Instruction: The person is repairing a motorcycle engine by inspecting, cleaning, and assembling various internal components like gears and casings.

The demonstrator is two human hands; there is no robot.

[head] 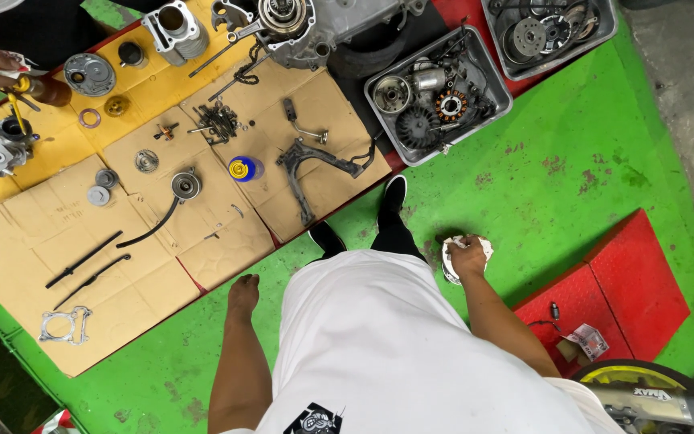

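Flattened cardboard [134,265] covers the floor on the left, strewn with engine parts, beyond it a grey engine case [315,28] and a metal tray [496,88] of parts. The person's right hand [467,255], out to the right over green floor, is clenched on a white rag [482,243] around a round metal part [448,269]. The left hand [243,292] hangs loosely curled, holding nothing, near the cardboard's near edge.
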